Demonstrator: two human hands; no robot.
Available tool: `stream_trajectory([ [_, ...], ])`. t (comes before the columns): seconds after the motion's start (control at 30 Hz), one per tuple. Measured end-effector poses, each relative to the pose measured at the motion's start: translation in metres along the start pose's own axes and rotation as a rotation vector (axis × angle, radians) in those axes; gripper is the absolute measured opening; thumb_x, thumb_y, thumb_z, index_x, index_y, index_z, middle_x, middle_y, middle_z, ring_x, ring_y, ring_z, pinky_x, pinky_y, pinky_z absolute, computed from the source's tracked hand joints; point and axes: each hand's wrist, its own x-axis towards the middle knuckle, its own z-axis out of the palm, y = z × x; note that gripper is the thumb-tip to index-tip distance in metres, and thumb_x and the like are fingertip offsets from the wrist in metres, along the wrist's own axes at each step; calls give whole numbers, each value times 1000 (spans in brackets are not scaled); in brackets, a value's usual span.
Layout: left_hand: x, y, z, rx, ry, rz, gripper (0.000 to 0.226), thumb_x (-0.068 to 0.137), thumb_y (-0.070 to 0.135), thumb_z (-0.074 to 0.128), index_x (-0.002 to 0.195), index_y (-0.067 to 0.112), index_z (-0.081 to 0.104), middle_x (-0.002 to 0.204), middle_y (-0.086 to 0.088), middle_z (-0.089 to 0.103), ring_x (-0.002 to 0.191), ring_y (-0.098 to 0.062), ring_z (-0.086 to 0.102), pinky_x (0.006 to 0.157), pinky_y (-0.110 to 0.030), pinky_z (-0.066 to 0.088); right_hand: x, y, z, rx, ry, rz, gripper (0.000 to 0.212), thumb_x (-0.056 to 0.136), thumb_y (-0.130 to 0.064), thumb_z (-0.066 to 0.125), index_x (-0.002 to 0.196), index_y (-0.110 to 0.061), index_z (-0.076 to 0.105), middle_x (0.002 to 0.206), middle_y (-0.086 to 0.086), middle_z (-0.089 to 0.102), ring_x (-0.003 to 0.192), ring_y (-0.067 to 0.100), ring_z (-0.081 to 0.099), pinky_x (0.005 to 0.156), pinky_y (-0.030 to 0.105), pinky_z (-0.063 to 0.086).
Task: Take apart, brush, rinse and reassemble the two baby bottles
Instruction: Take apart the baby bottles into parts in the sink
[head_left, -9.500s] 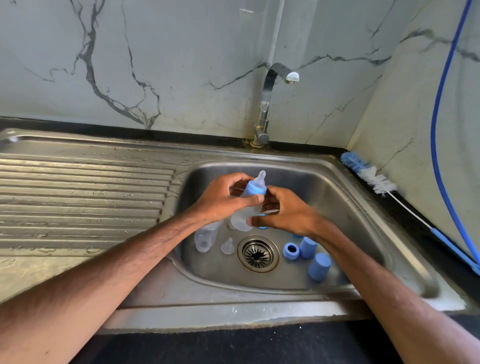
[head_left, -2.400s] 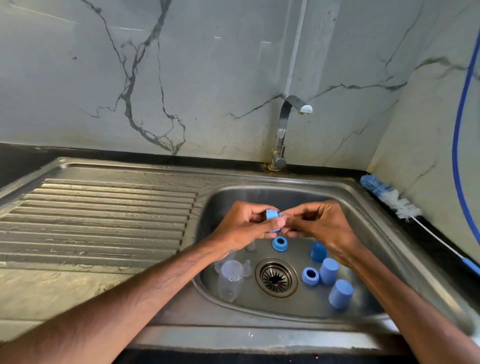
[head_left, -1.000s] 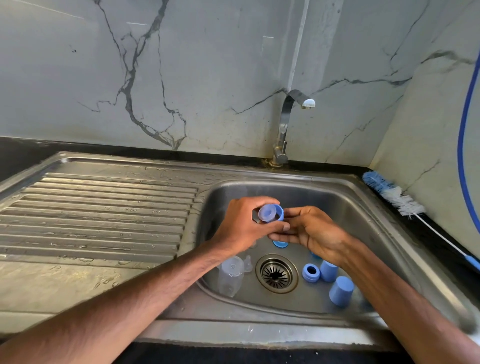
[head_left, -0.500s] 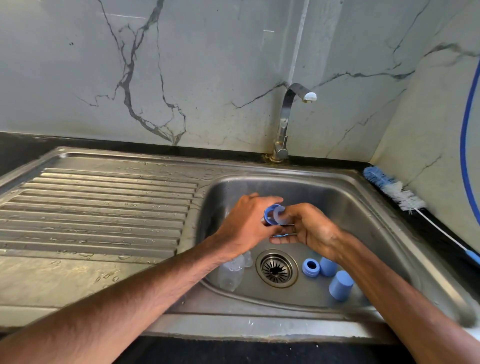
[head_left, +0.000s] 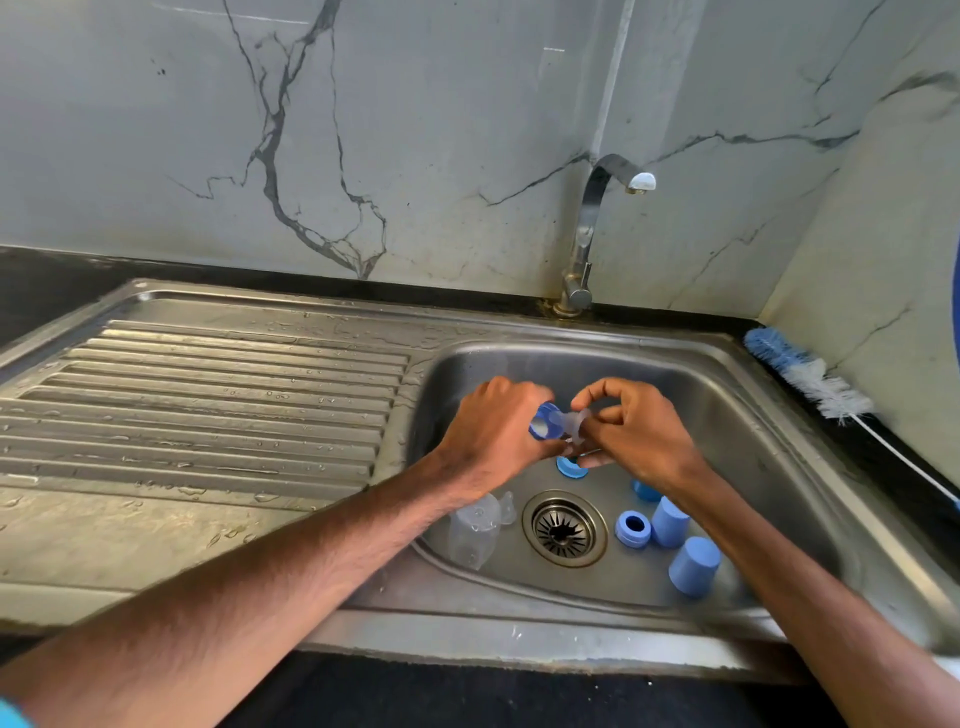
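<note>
Head view: your left hand (head_left: 493, 431) is curled round the blue ring (head_left: 544, 422) and your right hand (head_left: 636, 434) pinches the clear teat (head_left: 577, 423) poking through it. Both are held over the sink (head_left: 737, 415), just above the drain (head_left: 564, 528). I'd guess the teat is soft, wet silicone — slippery and stretchy — so grab it low at the thick base, not the thin tip. The ring looks like light, stiff plastic, so squeeze its outer edge. A clear bottle (head_left: 475, 530) lies in the basin left of the drain, and the brush (head_left: 810, 376) is on the counter at right.
</note>
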Motion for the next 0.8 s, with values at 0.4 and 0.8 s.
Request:
stream_trajectory([
  [0.4, 1, -12, 4, -351, -17, -99, 56, 70, 21, 95, 118, 14, 67, 105, 3, 73, 85, -8, 71, 77, -32, 62, 2, 10, -10, 159, -41, 203, 26, 94, 10, 59, 95, -7, 78, 94, 14, 80, 87, 25, 77, 59, 21, 57],
  [0.8, 1, -12, 3, -446, -1, -201, 59, 68, 16, 96, 115, 10, 62, 103, -4, 74, 92, -14, 73, 81, -38, 62, 7, 15, -12, 398, -245, 338, 19, 93, -2, 68, 110, -2, 77, 107, 22, 77, 99, 36, 77, 76, 36, 64],
])
